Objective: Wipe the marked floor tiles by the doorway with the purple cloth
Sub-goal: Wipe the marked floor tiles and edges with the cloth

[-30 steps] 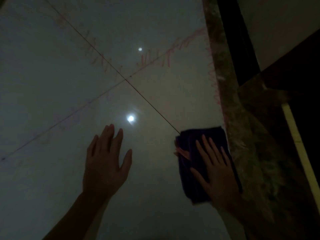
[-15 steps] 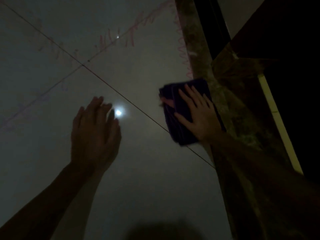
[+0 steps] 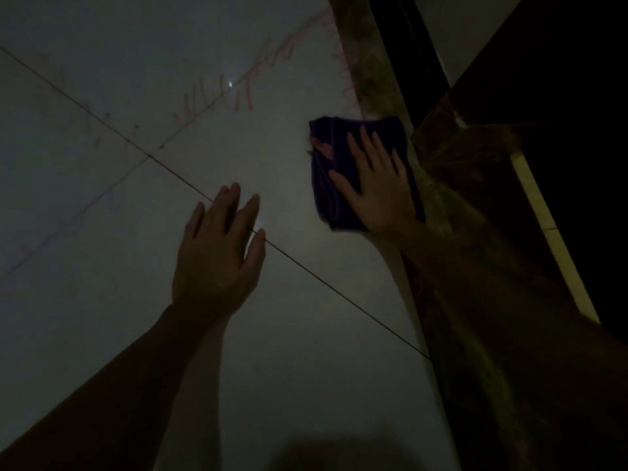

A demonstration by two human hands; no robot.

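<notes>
The purple cloth [image 3: 331, 171] lies folded on the pale floor tiles [image 3: 102, 317], against the mottled stone threshold strip. My right hand [image 3: 375, 185] presses flat on it with straight, spread fingers. My left hand [image 3: 217, 256] rests flat on the tile to the left, over a grout line, fingers straight. Red scribbled marks [image 3: 244, 93] run along the grout line beyond the cloth, and more red squiggles [image 3: 345, 73] follow the tile edge by the threshold. Fainter marks [image 3: 68, 226] show at the left.
The dark mottled threshold [image 3: 452, 260] runs diagonally along the tiles' right edge. Beyond it stand a dark door frame [image 3: 407, 45] and a black doorway area with a pale strip [image 3: 543, 226]. The scene is dim, with a small light glare [image 3: 230, 84] on the tile.
My right hand has pushed the cloth forward along the threshold, towards the red marks. My left hand has shifted forward on the tile too, and the view has moved with them.
</notes>
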